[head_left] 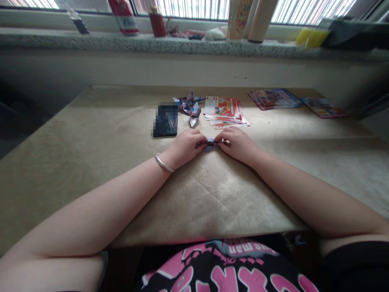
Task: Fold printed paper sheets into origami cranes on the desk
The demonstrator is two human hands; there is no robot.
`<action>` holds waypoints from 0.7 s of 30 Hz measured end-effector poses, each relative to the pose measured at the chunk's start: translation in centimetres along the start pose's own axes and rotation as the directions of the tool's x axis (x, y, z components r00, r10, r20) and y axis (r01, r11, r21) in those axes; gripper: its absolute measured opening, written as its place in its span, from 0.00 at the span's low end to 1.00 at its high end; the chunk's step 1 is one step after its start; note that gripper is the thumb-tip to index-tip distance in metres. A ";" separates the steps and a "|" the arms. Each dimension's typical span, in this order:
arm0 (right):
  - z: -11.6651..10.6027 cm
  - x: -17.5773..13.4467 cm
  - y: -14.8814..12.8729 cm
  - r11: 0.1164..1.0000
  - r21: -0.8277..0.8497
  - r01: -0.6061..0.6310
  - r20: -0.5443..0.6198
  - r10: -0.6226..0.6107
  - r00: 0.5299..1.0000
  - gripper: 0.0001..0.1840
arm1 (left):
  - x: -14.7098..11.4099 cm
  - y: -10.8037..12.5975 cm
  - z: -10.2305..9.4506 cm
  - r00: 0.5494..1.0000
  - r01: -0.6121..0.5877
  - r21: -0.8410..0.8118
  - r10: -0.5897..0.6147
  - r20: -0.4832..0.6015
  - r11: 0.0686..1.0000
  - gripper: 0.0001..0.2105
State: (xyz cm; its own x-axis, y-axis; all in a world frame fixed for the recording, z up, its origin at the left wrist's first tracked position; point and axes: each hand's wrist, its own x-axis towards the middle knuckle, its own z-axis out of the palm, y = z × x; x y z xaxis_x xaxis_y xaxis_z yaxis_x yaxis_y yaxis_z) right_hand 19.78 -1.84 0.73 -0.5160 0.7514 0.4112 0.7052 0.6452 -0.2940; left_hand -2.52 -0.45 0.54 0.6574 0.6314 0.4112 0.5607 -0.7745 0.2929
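My left hand [189,145], with a silver bangle at the wrist, pinches the left end of a small blue printed wrapper [211,147]. The right end of that wrapper is between the closed fingers of my right hand [235,145]. Both hands rest on the beige-covered table [209,190]. Fingers hide much of the wrapper, so its full shape does not show. Just beyond my left hand is a pile of crumpled blue and silver wrappers [191,107]. A stack of red and white printed cards [223,110] lies just past my right hand.
A dark flat device [165,120], partly blurred out, lies left of the wrapper pile. Two colourful packs or booklets [275,99] are at the back right. A stone windowsill [182,46] behind the table holds a red can [124,17] and a yellow object [311,37].
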 end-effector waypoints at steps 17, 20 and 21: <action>-1.1 -0.6 2.6 0.999 0.021 0.045 0.094 -0.047 0.995 0.16 | -0.8 -0.2 -0.8 0.978 -0.205 0.141 0.196 0.074 0.969 0.12; -1.0 -0.6 2.9 1.000 0.009 0.016 0.068 -0.017 0.998 0.14 | -0.9 -0.2 -0.9 0.973 -0.226 0.176 0.213 0.094 0.958 0.14; -1.1 -0.7 2.9 1.000 0.012 0.024 0.066 -0.025 0.998 0.14 | -1.0 -0.3 -1.0 0.971 -0.231 0.178 0.216 0.098 0.957 0.14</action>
State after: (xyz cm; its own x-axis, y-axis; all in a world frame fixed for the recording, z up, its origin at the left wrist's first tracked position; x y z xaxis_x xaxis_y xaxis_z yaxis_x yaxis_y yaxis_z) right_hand 22.72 -0.60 0.54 -0.5644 0.7426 0.3605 0.6869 0.6647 -0.2939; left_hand -3.78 -0.88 0.90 0.8092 0.4498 0.3781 0.4743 -0.8798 0.0314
